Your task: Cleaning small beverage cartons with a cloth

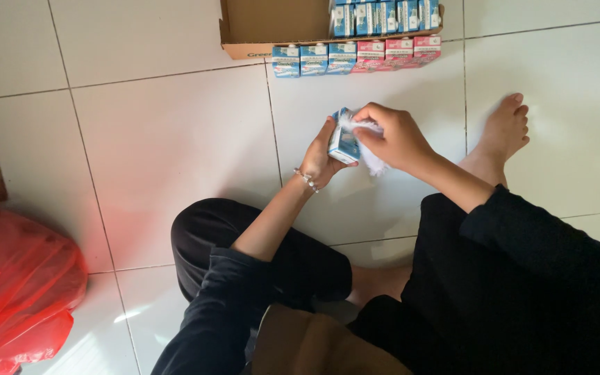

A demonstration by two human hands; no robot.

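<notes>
The left hand point(319, 158) grips a small blue carton point(344, 142) above the floor point(175, 139), long axis tilted, top pointing away. The right hand point(392, 135) pinches a white cloth point(373, 161) against the carton's top, hiding it.

The cardboard box point(279, 28) and red plastic bag point(15, 292) run off the frame's edges; the white cloth point(373, 163) is blurred, half hidden by the right hand point(394, 135).

left hand point(319, 158) holds blue carton point(344, 141); right hand point(395, 135) presses white cloth point(371, 156)
</notes>
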